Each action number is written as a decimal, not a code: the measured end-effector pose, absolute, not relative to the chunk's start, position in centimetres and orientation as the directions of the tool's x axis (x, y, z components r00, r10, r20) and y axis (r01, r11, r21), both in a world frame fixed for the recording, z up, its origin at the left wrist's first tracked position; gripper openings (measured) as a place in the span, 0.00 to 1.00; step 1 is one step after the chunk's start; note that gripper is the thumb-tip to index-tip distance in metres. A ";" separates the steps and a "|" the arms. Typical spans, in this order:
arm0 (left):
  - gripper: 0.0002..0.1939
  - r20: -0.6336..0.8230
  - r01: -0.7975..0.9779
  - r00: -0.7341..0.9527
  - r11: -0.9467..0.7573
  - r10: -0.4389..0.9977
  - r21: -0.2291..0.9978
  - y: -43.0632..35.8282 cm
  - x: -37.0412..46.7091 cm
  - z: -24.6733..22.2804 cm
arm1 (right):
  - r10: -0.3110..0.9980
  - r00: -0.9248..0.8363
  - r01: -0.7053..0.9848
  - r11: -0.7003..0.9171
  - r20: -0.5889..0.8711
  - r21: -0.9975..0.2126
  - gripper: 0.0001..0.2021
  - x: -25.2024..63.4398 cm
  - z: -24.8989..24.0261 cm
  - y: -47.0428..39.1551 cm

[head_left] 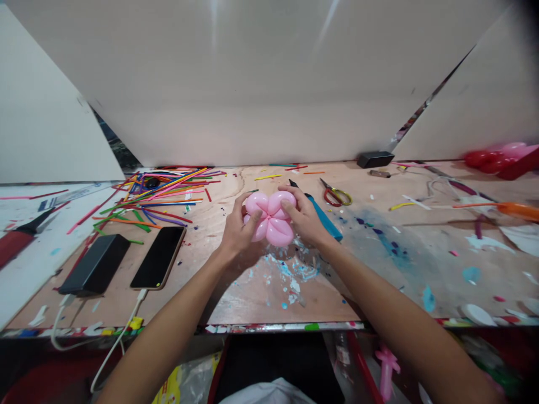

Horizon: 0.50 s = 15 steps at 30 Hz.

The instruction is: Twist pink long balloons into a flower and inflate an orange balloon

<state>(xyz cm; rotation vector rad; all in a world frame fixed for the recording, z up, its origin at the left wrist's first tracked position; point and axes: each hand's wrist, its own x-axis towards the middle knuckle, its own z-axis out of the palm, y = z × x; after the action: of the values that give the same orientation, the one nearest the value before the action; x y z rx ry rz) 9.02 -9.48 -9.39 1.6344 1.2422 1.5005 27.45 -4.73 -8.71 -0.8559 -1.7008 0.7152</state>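
Note:
A pink balloon flower point(278, 231) with several rounded petals is held between my two hands above the middle of the table. My left hand point(241, 224) grips its left side, the thumb pressed over a petal and the fingers behind. On the other side my right hand point(304, 216) holds the upper right petal, its thumb lying on the front. The petals meet at a small twisted knot in the centre. Just behind my right hand lies a blue balloon pump point(324, 217), partly covered by that hand. Scissors point(334, 193) with red and yellow handles rest farther back.
Many uninflated long balloons point(168, 196) lie at the back left. Nearer are a phone point(159, 258) and a black box point(96, 265), both with white cables. An orange balloon point(516, 211) and red balloons point(488, 161) are at the right. A white panel point(252, 84) stands behind.

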 end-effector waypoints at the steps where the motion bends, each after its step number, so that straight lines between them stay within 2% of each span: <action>1: 0.28 0.417 0.238 -0.075 -0.390 0.906 0.890 -9.5 9.0 -9.4 | 0.820 -0.189 0.195 0.571 0.541 -0.797 0.18 27.4 -8.7 -4.8; 6: 0.28 0.418 0.250 -0.080 -0.388 0.905 0.887 -9.6 8.9 -9.3 | 0.786 -0.213 0.229 0.617 0.580 -0.753 0.19 27.6 -8.7 -5.0; 10: 0.31 0.511 0.348 -0.068 -0.460 0.857 0.817 -9.5 8.0 -9.3 | 0.698 -0.270 0.284 0.716 0.663 -0.638 0.22 28.3 -8.2 -5.4; 12: 0.30 0.601 0.470 -0.030 -0.519 0.799 0.714 -9.3 7.1 -9.4 | 0.605 -0.299 0.325 0.792 0.738 -0.517 0.22 28.7 -7.9 -5.5; 15: 0.23 0.751 0.643 0.113 -0.624 0.651 0.444 -8.8 5.5 -9.7 | 0.416 -0.373 0.335 0.894 0.829 -0.298 0.22 29.1 -7.8 -5.5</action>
<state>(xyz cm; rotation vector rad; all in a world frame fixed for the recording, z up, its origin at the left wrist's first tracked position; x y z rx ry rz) 5.52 -8.83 -9.70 2.3381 1.3584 1.5844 29.11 -5.54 -7.78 -0.5459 -1.9909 0.0950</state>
